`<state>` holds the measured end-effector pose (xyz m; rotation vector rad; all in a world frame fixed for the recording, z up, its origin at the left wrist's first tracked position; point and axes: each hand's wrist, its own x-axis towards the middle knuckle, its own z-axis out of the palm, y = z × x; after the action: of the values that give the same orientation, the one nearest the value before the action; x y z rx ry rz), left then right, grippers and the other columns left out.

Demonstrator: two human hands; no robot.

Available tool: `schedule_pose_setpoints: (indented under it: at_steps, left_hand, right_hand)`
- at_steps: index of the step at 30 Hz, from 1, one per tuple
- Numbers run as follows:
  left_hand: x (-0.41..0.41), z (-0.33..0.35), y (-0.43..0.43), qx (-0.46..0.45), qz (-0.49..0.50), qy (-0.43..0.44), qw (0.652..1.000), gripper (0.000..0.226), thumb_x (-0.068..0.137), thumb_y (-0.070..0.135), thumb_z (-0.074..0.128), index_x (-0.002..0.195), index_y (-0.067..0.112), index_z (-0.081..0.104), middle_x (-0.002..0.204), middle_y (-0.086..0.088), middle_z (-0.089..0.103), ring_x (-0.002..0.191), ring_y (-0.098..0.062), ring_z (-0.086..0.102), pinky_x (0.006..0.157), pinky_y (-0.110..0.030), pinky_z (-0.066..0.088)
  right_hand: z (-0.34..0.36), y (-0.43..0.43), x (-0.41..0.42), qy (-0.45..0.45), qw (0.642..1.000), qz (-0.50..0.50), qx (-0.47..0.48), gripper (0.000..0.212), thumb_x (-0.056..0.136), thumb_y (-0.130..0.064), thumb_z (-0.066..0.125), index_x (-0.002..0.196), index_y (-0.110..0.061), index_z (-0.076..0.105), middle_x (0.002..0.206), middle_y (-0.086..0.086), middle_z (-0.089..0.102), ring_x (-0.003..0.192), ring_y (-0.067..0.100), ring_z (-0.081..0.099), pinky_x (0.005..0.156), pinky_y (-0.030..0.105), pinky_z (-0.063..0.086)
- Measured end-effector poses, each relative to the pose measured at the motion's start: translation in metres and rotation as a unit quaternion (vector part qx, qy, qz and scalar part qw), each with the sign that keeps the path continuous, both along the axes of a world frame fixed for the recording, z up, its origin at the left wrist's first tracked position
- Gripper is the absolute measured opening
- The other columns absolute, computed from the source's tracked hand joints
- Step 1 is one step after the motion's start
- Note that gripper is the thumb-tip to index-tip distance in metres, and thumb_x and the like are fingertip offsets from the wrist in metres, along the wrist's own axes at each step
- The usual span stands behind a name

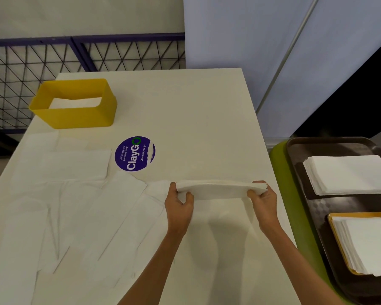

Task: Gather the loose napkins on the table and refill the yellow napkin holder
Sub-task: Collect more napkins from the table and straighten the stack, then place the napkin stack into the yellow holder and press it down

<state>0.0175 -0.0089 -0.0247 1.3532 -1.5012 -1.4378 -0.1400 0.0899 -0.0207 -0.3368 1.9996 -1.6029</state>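
A stack of white napkins (pixel 220 189) is held level above the table's right half. My left hand (pixel 180 204) grips its left end and my right hand (pixel 263 198) grips its right end, thumbs on the near side. The yellow napkin holder (pixel 75 115) stands at the far left of the table, with a few white napkins lying low inside it. Several loose white napkins (pixel 75 205) lie spread flat over the left and front of the table, overlapping each other.
A round purple sticker (pixel 135 154) sits on the white table (pixel 196 119) between holder and hands. To the right, a brown tray (pixel 317 208) on a green surface carries two more napkin stacks, one in a yellow holder. A wire-mesh railing runs behind.
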Motion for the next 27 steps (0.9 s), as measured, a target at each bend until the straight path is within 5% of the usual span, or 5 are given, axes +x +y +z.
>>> schedule_pose_setpoints:
  at_steps: [8,12,16,21,27]
  left_hand:
    - [0.012,0.034,-0.029,-0.035,0.017,-0.01,0.999,0.012,0.088,0.003,0.056,0.09,0.015,0.052,0.077,0.01,0.054,0.072,-0.002,0.052,0.065,0.001,0.042]
    - [0.029,0.06,-0.059,-0.022,0.068,0.034,0.997,0.021,0.086,-0.001,0.058,0.105,0.006,0.053,0.098,-0.001,0.062,0.088,-0.013,0.059,0.082,-0.017,0.051]
    - [0.053,0.082,-0.094,-0.029,0.129,0.038,0.991,0.025,0.083,0.001,0.063,0.094,0.017,0.048,0.083,-0.002,0.058,0.073,-0.016,0.054,0.073,-0.024,0.047]
    - [0.086,0.107,-0.146,-0.094,0.146,-0.003,0.985,0.011,0.083,0.0,0.061,0.082,0.007,0.054,0.076,0.005,0.057,0.069,-0.012,0.051,0.063,-0.002,0.043]
    - [0.131,0.13,-0.228,-0.128,0.144,-0.048,0.98,0.011,0.088,0.003,0.057,0.091,0.002,0.068,0.088,-0.003,0.064,0.078,-0.013,0.054,0.064,0.003,0.041]
  right_hand:
    - [0.039,-0.025,-0.004,-0.039,0.999,0.012,-0.028,0.016,0.087,0.007,0.05,0.094,-0.006,0.058,0.078,-0.003,0.06,0.071,0.009,0.054,0.059,0.002,0.044]
    - [0.064,-0.057,0.002,-0.059,0.997,0.027,-0.036,0.016,0.088,0.002,0.055,0.099,-0.008,0.06,0.084,-0.001,0.064,0.074,0.01,0.057,0.056,0.004,0.047]
    - [0.089,-0.095,0.021,-0.079,0.996,0.034,-0.037,0.027,0.086,0.001,0.058,0.11,-0.011,0.056,0.085,0.002,0.063,0.073,0.008,0.056,0.06,0.014,0.044]
    - [0.11,-0.153,0.049,-0.043,0.997,0.057,-0.026,0.026,0.083,0.0,0.063,0.097,-0.016,0.049,0.076,0.001,0.056,0.069,0.012,0.053,0.062,0.019,0.04]
    - [0.13,-0.24,0.091,0.053,0.994,0.099,0.003,0.02,0.081,0.0,0.064,0.072,-0.018,0.064,0.076,-0.004,0.063,0.079,0.015,0.057,0.083,0.026,0.046]
